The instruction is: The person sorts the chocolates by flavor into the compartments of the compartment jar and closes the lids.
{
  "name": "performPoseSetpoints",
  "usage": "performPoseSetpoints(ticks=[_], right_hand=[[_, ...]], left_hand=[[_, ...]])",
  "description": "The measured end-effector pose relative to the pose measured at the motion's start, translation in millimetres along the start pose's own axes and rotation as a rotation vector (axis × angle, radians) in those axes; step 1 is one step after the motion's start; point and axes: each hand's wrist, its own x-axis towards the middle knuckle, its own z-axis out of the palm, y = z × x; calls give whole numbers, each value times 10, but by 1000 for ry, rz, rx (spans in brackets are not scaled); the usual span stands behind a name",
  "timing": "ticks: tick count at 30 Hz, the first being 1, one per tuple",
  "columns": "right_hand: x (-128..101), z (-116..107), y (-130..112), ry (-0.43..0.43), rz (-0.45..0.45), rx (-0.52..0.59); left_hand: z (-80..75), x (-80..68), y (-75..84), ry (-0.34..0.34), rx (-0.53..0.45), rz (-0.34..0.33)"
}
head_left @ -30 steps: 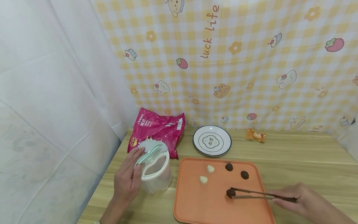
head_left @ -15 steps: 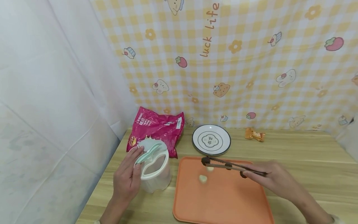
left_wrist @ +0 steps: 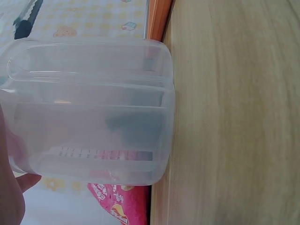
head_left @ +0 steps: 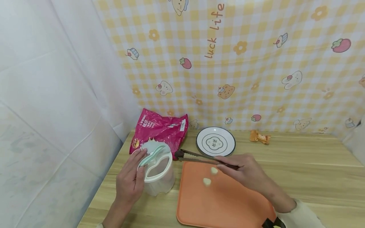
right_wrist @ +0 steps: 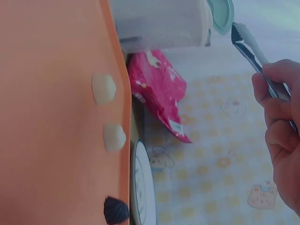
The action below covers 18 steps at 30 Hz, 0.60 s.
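Observation:
My right hand (head_left: 246, 172) grips metal tongs (head_left: 202, 155). A dark brown, ridged candy (head_left: 179, 154) is pinched between the tong tips, just right of a clear plastic container (head_left: 159, 186). The container's lid has a mint-green flap, which stands raised beside an opening. My left hand (head_left: 128, 182) holds the container at its left side and lid. Two pale candies (head_left: 207, 181) lie on the orange tray (head_left: 225, 209). Another dark candy (right_wrist: 116, 210) shows on the tray in the right wrist view; the head view hides it behind my right hand and arm.
Behind the container lies a magenta bag (head_left: 162, 128). A white plate (head_left: 215, 141) with a dark rim stands behind the tray. To its right is an orange wrapped sweet (head_left: 260, 137). A checked cloth (head_left: 256, 63) hangs at the table's back edge.
My right hand has carried the tongs and dark candy from the tray's right part up and left to near the container. The left hand and container have stayed in place.

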Motion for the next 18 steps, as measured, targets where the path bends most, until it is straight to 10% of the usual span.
performPoseSetpoints(ticks=[18], right_hand=[[149,562,-180,5,-34,32]], left_hand=[[17,7,-22,14,8,24]])
